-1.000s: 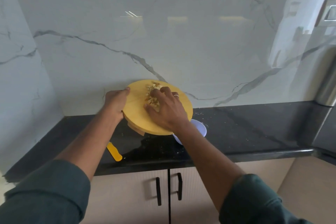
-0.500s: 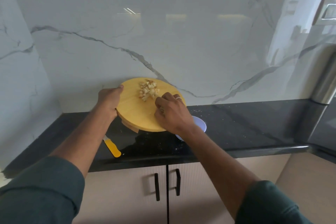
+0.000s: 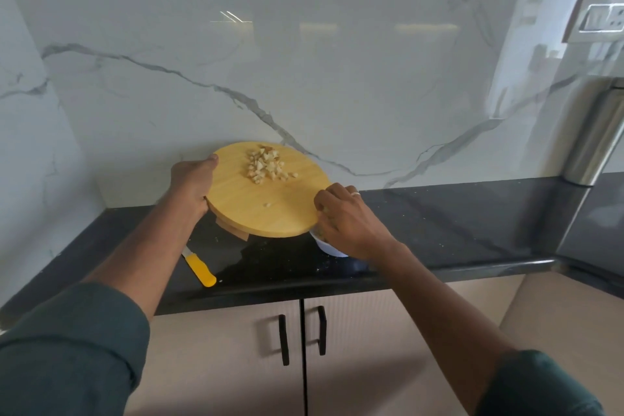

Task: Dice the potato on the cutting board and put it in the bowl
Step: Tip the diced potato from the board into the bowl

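Round cutting board (image 3: 266, 199) held tilted off desk (image 3: 439, 226) by left hand (image 3: 192, 186), gripped at rim. Right hand (image 3: 347, 219) moved from dice pile to bowl (image 3: 326, 245), fingers curled; contents can't be told. Potato dice (image 3: 265, 164) mostly left at board's far edge; transfer judged approx. half done. Knife (image 3: 201, 268) on desk.

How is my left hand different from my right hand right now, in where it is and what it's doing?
The left hand grips the cutting board by its left edge and holds it tilted; the right hand is at the board's lower right edge, over the bowl. The left hand's thumb lies on the board's top; the right hand's fingers are curled, and whether they hold potato is hidden. A ring shows only on the right hand. Both touch the board.
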Available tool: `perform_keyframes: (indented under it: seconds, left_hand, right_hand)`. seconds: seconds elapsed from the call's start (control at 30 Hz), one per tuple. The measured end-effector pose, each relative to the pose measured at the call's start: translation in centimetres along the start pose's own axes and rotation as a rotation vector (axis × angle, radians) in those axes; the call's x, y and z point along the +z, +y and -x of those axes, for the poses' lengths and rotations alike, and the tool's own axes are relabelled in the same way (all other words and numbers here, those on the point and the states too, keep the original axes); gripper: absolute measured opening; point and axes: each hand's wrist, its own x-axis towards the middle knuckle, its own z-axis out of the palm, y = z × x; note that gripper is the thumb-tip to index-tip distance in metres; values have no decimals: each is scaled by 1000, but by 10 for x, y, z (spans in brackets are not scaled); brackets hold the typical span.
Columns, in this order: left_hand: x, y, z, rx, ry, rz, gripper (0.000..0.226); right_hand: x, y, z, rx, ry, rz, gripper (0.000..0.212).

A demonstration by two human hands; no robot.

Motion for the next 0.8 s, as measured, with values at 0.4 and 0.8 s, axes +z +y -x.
perform_keyframes:
  seconds: [0.4,0.8]
  left_hand:
    - [-8,3,-2,14,9,-1,30]
    - [-7,-5,1,-14,15,-8,35]
  right_hand:
    - [-6,3,11,251,235,-246,10]
    - [1,11,4,368,35,-103,9]
